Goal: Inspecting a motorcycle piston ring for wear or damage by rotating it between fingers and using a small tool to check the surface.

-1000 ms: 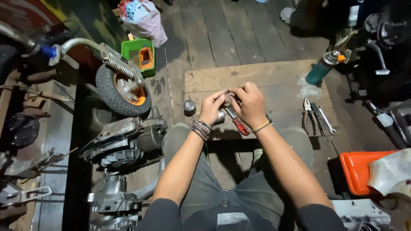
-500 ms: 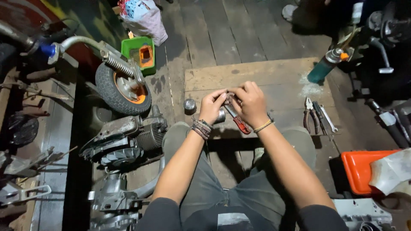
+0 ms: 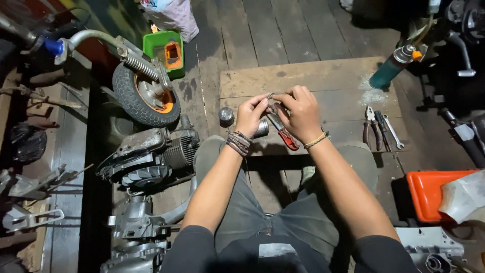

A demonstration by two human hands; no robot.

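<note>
Two hands are pinching one small metal ring [image 3: 271, 95]; left hand [image 3: 251, 115] and right hand [image 3: 301, 112] are both gripping it; red-handled pliers [image 3: 283, 134] are dangling under the right palm.

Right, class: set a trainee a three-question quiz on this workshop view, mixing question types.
1. True or false: the red-handled tool lies untouched on the board.
2. What stands on the board just left of the left hand? A) small metal cylinder B) green can C) orange tray
3. Which tools lie on the board beyond the right hand?

Key: 1 false, the right hand holds it. 2 A. 3 pliers and a wrench.
</note>
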